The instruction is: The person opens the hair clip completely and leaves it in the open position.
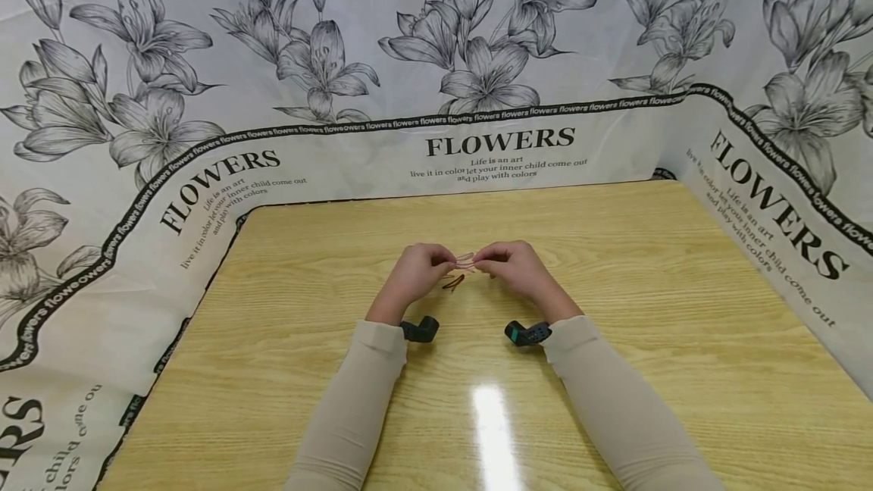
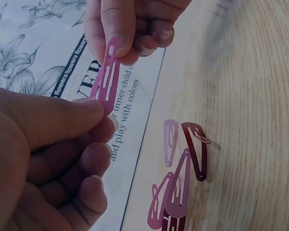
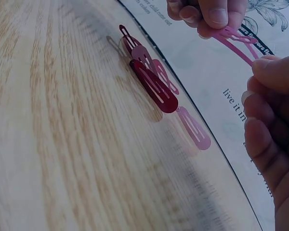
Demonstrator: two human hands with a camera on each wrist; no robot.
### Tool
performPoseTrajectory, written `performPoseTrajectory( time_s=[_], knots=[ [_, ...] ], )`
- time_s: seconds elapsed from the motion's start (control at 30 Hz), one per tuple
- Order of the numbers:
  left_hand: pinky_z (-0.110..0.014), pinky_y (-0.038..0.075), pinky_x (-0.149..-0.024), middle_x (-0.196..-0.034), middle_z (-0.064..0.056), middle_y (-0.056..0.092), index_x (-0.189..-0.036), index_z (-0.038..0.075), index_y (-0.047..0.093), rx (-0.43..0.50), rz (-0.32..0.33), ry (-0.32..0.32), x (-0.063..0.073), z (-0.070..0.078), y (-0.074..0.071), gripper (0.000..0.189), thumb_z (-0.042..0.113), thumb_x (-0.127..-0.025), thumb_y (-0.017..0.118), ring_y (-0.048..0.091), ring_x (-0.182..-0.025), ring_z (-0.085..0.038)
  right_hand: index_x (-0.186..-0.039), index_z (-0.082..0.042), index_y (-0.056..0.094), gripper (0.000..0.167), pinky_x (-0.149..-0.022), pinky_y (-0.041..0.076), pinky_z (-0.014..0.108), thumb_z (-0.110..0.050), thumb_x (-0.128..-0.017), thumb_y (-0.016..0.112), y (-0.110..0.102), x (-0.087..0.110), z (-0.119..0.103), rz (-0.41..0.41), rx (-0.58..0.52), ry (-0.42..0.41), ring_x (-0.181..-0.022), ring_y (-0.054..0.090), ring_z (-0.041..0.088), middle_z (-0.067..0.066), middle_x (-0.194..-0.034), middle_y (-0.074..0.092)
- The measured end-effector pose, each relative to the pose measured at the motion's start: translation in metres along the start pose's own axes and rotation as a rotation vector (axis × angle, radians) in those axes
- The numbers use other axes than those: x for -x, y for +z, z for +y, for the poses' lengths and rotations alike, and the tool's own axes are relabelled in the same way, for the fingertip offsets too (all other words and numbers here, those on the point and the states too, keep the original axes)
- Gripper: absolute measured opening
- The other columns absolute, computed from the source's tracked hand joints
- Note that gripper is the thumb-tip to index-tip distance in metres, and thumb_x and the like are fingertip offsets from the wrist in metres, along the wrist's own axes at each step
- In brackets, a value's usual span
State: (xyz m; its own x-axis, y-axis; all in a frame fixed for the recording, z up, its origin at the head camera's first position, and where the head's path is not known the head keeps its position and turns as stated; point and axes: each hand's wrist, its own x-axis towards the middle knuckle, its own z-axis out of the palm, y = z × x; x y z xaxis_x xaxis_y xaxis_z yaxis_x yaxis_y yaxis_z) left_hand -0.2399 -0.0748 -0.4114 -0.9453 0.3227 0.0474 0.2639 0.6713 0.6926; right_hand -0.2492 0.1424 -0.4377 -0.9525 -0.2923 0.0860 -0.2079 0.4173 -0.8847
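Observation:
A pink snap hair clip [image 2: 114, 89] is stretched between both hands above the table, its frame and inner tongue spread apart. My left hand [image 1: 419, 271] pinches the wide end between thumb and forefinger, with the other fingers loosely curled below. At the narrow end, the thumb and fingers of my right hand [image 1: 518, 267] grip it. Below the hands lies a small group of several hair clips: a light pink one [image 2: 170, 142], a dark red one [image 2: 197, 154], a mauve one [image 2: 179, 190] and a pink one [image 2: 156, 211], some overlapping.
The wooden table [image 1: 614, 264] spreads around the hands. Behind it and at its sides hangs a white cloth [image 1: 355, 165] printed with flowers and lettering. A dark wrist camera [image 1: 420, 329] sits on the left wrist and another camera [image 1: 527, 333] on the right.

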Motion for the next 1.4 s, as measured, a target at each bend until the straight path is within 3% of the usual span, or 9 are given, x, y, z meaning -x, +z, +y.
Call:
performPoseTrajectory(
  time_s=[0.3, 0.6, 1.0, 1.4],
  knots=[
    [-0.031, 0.052, -0.077, -0.096, 0.000, 0.070, -0.094, 0.015, 0.073, -0.047, -0.017, 0.009, -0.003, -0.003, 0.006, 0.011, 0.020, -0.095, 0.064, 0.060, -0.083, -0.014, -0.100, -0.015, 0.075, 0.013, -0.080, 0.050, 0.033, -0.021, -0.092, 0.067, 0.002, -0.002, 0.003, 0.023, 0.169, -0.058, -0.094, 0.063, 0.020, 0.004, -0.106, 0.071],
    [-0.027, 0.049, -0.069, -0.090, 0.000, 0.069, -0.091, 0.013, 0.074, -0.045, -0.039, -0.008, -0.005, -0.003, 0.011, 0.012, 0.023, -0.093, 0.066, 0.058, -0.077, -0.015, -0.096, -0.014, 0.074, 0.010, -0.081, 0.050, 0.036, -0.020, -0.091, 0.068, 0.001, -0.001, 0.003, -0.001, 0.189, -0.052, -0.093, 0.062, 0.020, 0.005, -0.102, 0.071],
    [-0.028, 0.049, -0.072, -0.087, 0.000, 0.068, -0.089, 0.011, 0.073, -0.054, -0.020, -0.031, -0.003, 0.003, 0.019, 0.011, 0.020, -0.092, 0.067, 0.057, -0.078, -0.014, -0.093, -0.019, 0.073, 0.007, -0.082, 0.050, 0.037, -0.021, -0.092, 0.066, 0.002, -0.003, 0.011, -0.025, 0.292, -0.074, -0.090, 0.062, 0.018, 0.001, -0.100, 0.071],
    [-0.028, 0.050, -0.073, -0.086, -0.003, 0.069, -0.086, 0.009, 0.072, -0.098, -0.025, 0.024, -0.002, 0.005, 0.026, 0.009, 0.014, -0.092, 0.066, 0.058, -0.078, -0.014, -0.093, -0.021, 0.073, 0.008, -0.081, 0.049, 0.036, -0.018, -0.092, 0.066, -0.001, -0.002, 0.014, -0.059, 0.334, -0.097, -0.088, 0.061, 0.017, 0.000, -0.097, 0.070]
  ],
)
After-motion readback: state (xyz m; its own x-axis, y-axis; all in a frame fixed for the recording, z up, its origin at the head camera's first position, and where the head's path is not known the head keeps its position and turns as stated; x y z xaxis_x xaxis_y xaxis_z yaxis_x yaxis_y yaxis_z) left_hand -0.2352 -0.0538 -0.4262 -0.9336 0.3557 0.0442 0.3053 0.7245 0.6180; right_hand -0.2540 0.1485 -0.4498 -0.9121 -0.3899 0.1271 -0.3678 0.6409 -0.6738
